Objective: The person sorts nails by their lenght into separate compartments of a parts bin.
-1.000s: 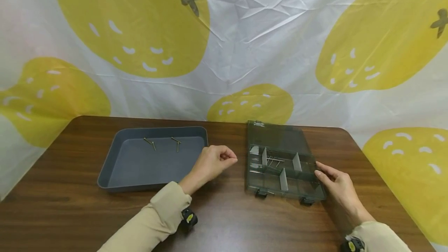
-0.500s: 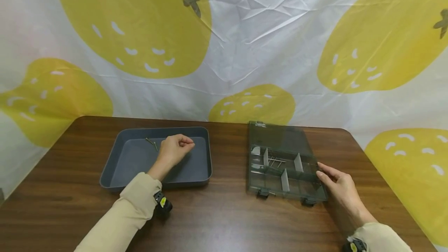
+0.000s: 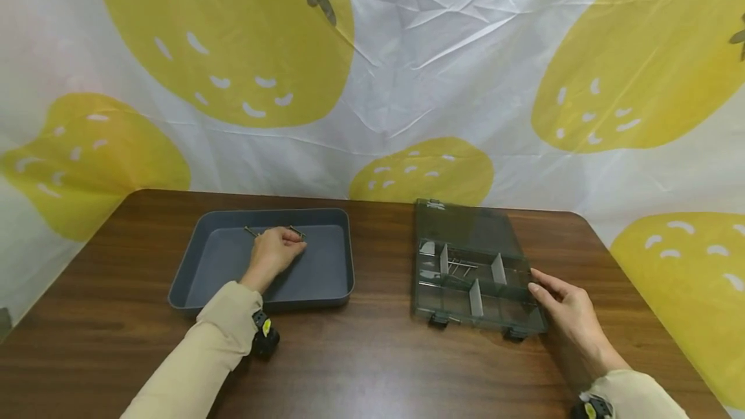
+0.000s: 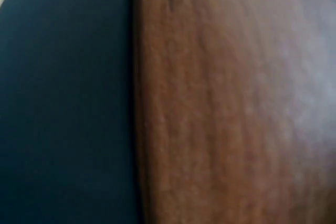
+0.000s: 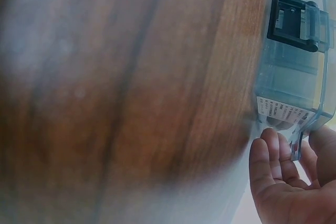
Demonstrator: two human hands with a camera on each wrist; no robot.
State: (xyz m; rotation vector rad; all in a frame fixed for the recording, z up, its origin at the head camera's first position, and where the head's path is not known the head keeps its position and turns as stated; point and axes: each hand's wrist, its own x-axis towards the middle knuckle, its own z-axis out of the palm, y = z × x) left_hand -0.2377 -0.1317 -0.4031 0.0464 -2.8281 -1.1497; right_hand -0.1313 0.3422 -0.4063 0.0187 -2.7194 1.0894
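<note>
My left hand (image 3: 271,257) is inside the grey tray (image 3: 200,277), its fingers bent and the thumb close to the index finger. The fingertips are right by a screw (image 3: 296,231) near the tray's back; whether they pinch one is hidden. Another screw (image 3: 250,231) lies left of the hand, partly covered. My right hand (image 3: 573,317) grips the right edge of a clear dark plastic compartment box (image 3: 502,308), thumb on top. The right wrist view shows those fingers (image 5: 273,156) at the box's corner beside a label. Several screws (image 3: 462,266) lie in one back compartment.
The box's lid (image 3: 465,228) is folded back toward the cloth, and its latches (image 3: 438,320) face the front. Grey dividers (image 3: 476,298) split the compartments. Brown wooden table (image 3: 372,367) extends between tray and box. A patterned cloth (image 3: 407,83) hangs behind.
My left hand has moved left from beside the box into the tray, then lower among the screws there. My right hand stays on the box's edge.
</note>
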